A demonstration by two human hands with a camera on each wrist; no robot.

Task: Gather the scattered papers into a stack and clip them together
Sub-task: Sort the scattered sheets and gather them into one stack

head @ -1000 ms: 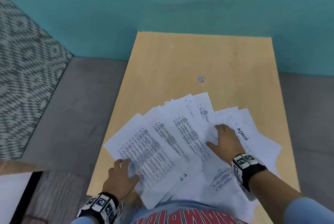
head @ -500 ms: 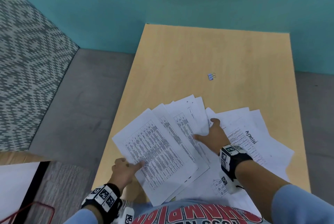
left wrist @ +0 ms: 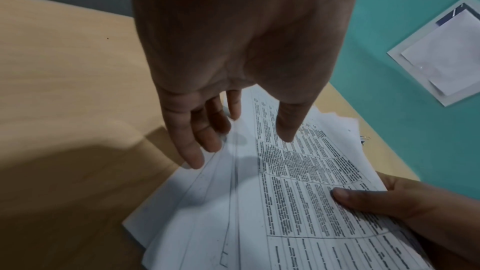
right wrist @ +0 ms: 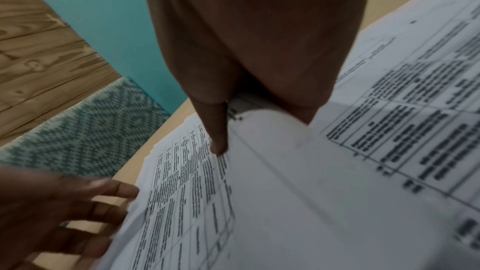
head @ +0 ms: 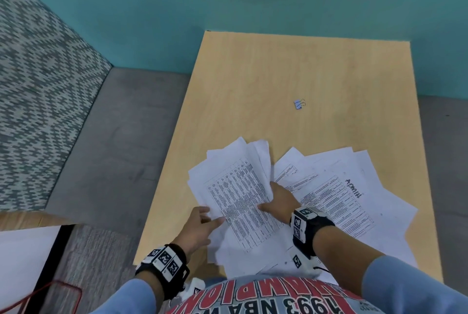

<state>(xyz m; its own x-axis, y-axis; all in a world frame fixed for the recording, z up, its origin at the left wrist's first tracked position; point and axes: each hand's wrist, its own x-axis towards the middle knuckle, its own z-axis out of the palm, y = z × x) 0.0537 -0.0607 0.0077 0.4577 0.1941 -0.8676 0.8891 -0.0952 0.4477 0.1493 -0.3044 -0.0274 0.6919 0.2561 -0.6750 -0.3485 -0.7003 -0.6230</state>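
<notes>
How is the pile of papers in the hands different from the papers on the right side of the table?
The gathered pile is bunched together; the papers on the right lie fanned out. The right hand pinches the pile's edge and the left hand touches its other side; nothing touches the spread ones. Both show printed tables.

Teal wall (head: 152,9), grey floor (head: 121,141) — light wood table (head: 253,73).

Shirt (head: 273,298) print, seen upside down: "1993 NBA" in black, red letters above reading "AMPION", partly cut off. Handwritten word on right sheet (head: 354,187), illegible. Table print on papers (head: 240,194) too small.
</notes>
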